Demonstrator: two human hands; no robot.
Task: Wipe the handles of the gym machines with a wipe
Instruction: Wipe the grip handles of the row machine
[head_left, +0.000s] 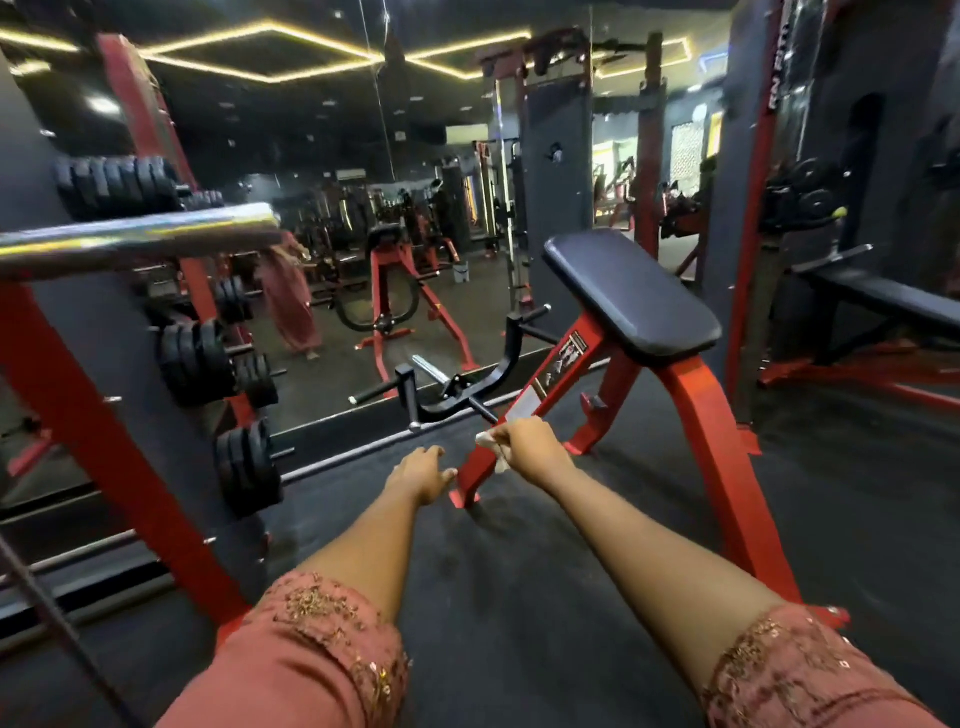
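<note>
The wipe (488, 441) is a small white wad bunched in the right hand (527, 447), its fingers (506, 434) curled closed around it — a tuft pokes out past the knuckles on the left and a scrap hangs below the palm. The fist sits just short of the black handle (480, 408) of the T-bar row machine (whether the wipe touches it I cannot tell). The left hand (421, 475) reaches forward beside it, fingers loosely open and holding nothing — close to the machine's red frame (691, 410). Above stands the black chest pad (631, 293); to the left, a rack of weight plates (208, 361).
</note>
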